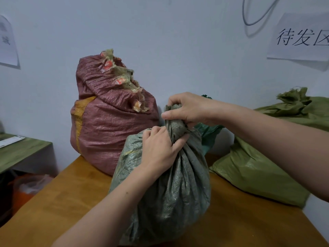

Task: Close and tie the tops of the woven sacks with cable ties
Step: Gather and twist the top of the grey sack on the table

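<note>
- A grey-green sack (170, 193) stands upright on the wooden table (71, 202), nearest the camera, its top gathered into a twisted neck.
- The left hand (158, 148) is closed around the base of that neck, fingers wrapped over the bunched fabric.
- The right hand (185, 109) grips the upper end of the neck, just above the left hand.
- A red sack (110, 122) sits behind to the left, against the wall (178, 41), its top patched with tape.
- A green sack (258, 172) lies to the right, partly on the table.
- A paper sign (300, 38) hangs on the wall.
</note>
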